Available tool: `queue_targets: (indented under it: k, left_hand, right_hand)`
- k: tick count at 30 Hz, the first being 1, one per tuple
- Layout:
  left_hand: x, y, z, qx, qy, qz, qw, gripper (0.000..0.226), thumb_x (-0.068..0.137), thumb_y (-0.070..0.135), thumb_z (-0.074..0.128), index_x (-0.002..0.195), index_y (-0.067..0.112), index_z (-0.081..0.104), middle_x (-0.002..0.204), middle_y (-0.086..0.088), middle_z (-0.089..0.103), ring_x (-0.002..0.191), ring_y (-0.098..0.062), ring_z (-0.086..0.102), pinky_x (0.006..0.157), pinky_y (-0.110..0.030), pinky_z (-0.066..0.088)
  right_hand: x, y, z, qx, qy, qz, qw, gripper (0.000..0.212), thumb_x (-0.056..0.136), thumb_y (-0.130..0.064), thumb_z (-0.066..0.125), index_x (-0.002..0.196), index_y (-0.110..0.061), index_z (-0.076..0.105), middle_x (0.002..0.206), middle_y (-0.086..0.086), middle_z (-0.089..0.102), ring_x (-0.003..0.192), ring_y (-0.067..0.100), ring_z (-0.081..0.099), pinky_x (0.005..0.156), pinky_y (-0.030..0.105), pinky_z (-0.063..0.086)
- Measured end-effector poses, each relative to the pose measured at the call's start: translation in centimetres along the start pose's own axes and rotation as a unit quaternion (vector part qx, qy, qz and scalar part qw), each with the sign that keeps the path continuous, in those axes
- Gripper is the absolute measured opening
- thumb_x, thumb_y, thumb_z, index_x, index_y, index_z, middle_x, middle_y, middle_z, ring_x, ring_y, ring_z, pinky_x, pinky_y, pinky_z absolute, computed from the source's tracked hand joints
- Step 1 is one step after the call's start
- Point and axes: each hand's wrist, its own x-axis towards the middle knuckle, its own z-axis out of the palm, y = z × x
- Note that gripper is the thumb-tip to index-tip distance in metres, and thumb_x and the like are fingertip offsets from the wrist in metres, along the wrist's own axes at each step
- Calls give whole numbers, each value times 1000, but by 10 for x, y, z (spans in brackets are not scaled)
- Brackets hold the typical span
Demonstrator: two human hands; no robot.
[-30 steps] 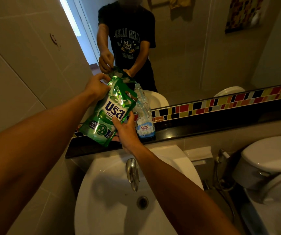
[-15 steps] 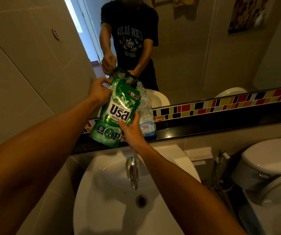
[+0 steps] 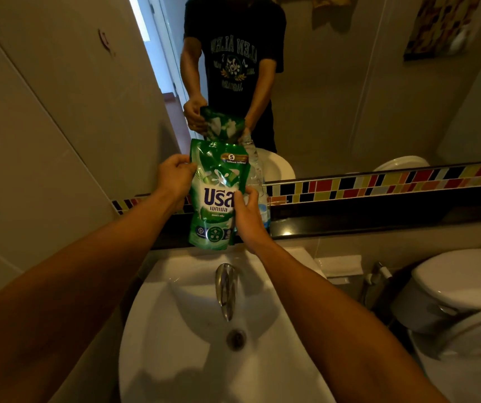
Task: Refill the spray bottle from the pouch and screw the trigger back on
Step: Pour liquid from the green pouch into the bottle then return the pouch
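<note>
1. The mirror (image 3: 349, 91) fills the wall above the counter and reflects a person in a dark printed T-shirt holding the pouch in both hands.
2. The white basin (image 3: 187, 344) sits below the ledge, directly under both forearms, with its round drain (image 3: 235, 339) near the middle.
3. The white toilet (image 3: 460, 286) stands to the right of the basin, lid down.
4. The dark ledge (image 3: 349, 219) runs along the foot of the mirror, backed by a strip of multicoloured mosaic tiles (image 3: 378, 183).
5. The green refill pouch (image 3: 216, 196) is held roughly upright above the ledge's front edge and the back of the basin, its printed face toward the camera and its top edge uppermost.
6. The left hand (image 3: 175, 178) grips the pouch's upper left edge, fingers curled round the side.
7. The right hand (image 3: 248, 216) grasps the pouch's lower right side, thumb pressed across the front of the label.
8. The clear plastic bottle (image 3: 258, 175) stands on the ledge just behind and to the right of the pouch, largely hidden by it and by the right hand; whether it carries a cap or trigger cannot be told.
9. The chrome tap (image 3: 225, 289) juts over the basin beneath the pouch.
</note>
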Motion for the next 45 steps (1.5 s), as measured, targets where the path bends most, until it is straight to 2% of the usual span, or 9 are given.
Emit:
queue_targets:
  k: [5,10,15,20,22,25,32,38,45]
  left_hand:
    - [-11,-28,-8,-89,-6,-30,996,14,96,8,54,97,19,63,95,-4,70,78,-18,66,57,-28,53]
    - [-14,-56,-26,-144,-4,-25,989,17,97,4,55,95,18,63,98,-5,72,94,-21,69,79,-34,57]
    - [-11,-70,-52,-159,27,-27,987,12,98,7,57,108,13,61,99,-4,71,89,-19,69,67,-28,56]
    - [-8,-81,-89,-124,90,-29,988,14,98,12,56,111,15,59,101,-1,70,82,-13,64,58,-25,44]
    - [-4,-88,-106,-128,104,-28,986,10,97,13,56,106,17,60,104,-4,70,92,-22,66,62,-31,49]
    - [2,-97,-128,-148,114,-39,982,9,97,14,57,95,22,60,98,-1,71,98,-28,66,74,-46,53]
    - [30,-107,-164,-174,169,-34,970,13,95,11,57,89,22,60,94,-3,73,96,-32,69,80,-53,57]
    - [64,-119,-189,-208,202,-34,956,18,93,5,55,88,20,63,95,-5,73,99,-32,71,82,-62,57]
    - [88,-140,-198,-246,234,-37,940,26,87,-1,56,84,23,63,94,-6,71,106,-43,67,80,-71,53]
  right_hand:
    - [7,2,-6,-93,9,-40,995,22,110,-30,36,131,-25,43,115,7,68,104,22,68,93,51,58]
    - [10,11,8,-133,9,-66,989,18,110,-19,38,121,-22,51,111,1,67,100,13,66,91,43,57]
    - [17,15,35,-127,6,-59,990,21,109,-13,40,120,-13,57,106,0,67,93,6,64,79,27,55]
    - [29,20,74,-128,-33,-44,990,22,109,-12,39,116,-17,59,113,5,69,103,21,68,85,40,59]
    - [32,18,89,-144,-41,-41,988,20,109,-12,38,111,-19,57,106,3,69,96,19,67,77,34,58]
    - [41,21,114,-150,-45,-53,986,20,108,-9,38,111,-14,58,109,8,69,100,22,67,84,35,58]
    - [64,29,170,-153,-52,-25,986,27,109,-12,39,92,-29,53,100,7,69,98,29,70,85,56,61]
    - [89,44,207,-165,-60,-20,984,33,107,-12,40,92,-36,56,104,9,71,98,30,71,84,59,61]
    - [105,52,225,-176,-77,-40,980,20,106,-3,38,106,-13,56,98,9,67,95,28,68,88,49,61]
